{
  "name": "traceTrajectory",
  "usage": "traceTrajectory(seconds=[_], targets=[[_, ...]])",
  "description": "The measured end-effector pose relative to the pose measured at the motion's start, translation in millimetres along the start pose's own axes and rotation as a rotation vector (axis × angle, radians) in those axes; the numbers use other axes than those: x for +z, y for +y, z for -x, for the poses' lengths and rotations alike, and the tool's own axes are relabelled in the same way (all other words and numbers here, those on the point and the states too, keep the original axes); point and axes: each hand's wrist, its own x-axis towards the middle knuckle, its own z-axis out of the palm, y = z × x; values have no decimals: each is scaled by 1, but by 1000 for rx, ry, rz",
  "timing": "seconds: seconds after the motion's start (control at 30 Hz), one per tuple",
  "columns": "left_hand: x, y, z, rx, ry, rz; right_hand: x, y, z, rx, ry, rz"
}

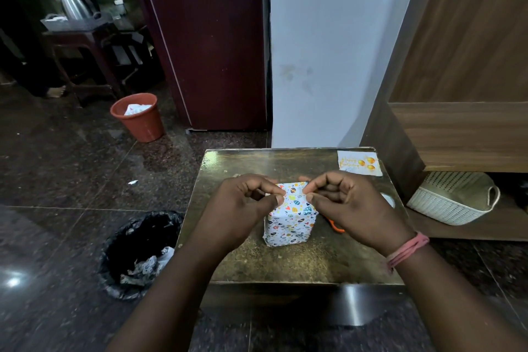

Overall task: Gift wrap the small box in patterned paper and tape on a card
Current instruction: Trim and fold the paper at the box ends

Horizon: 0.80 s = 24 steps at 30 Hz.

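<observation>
- Small box wrapped in white egg-patterned paper (290, 220) stands mid-tabletop (285, 263).
- Above its top, left hand (245, 206) and right hand (347, 203) grip pinched; what they pinch I cannot tell.
- White birthday card (359, 163) lies beyond the box, right.

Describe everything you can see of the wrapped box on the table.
The wrapped box is small and upright, covered in white paper printed with coloured eggs and hearts. It stands near the middle of the brown table. Its near face and top show; its far end is hidden behind the hands. The left hand and right hand pinch fingertips just above its top; whether they touch it is unclear.
</observation>
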Motion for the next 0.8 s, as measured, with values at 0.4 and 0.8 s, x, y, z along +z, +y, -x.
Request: traceTrajectory(seconds=[0.4, 0.8], targets=[[-3, 2, -1, -43, -33, 38, 4, -13, 3, -15, -49, 113], [2, 10, 2, -9, 29, 11, 8, -13, -3, -25, 55, 132]])
